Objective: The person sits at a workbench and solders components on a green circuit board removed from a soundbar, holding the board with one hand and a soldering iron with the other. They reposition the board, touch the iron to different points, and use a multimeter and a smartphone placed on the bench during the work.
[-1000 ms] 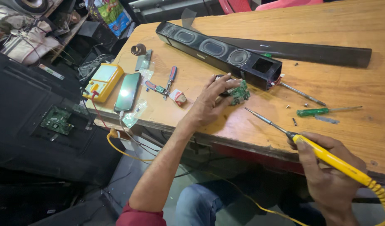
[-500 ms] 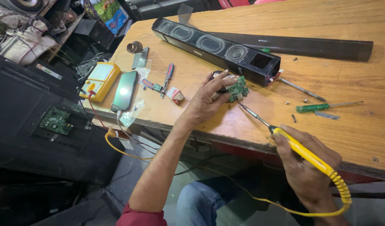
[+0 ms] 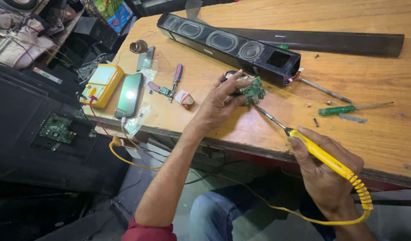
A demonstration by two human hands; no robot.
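My left hand (image 3: 219, 103) rests on the wooden table (image 3: 241, 127) and pinches a small green circuit board (image 3: 254, 90) by its left side. My right hand (image 3: 323, 172) grips a yellow-handled soldering iron (image 3: 321, 154). Its metal tip reaches up-left and touches the lower edge of the board. Just behind the board lies a long black soundbar housing (image 3: 228, 44) with its speaker cones showing and one end compartment open.
A black soundbar cover strip (image 3: 330, 41) lies behind. A green screwdriver (image 3: 344, 109), a metal rod (image 3: 323, 89) and loose screws lie right. Left: pliers (image 3: 175, 81), phone (image 3: 128, 94), yellow multimeter (image 3: 103, 83). A television back with an exposed board (image 3: 57, 128) stands below.
My right hand has moved the soldering iron up and left, so its tip now meets the green board. My left hand stays on the board.
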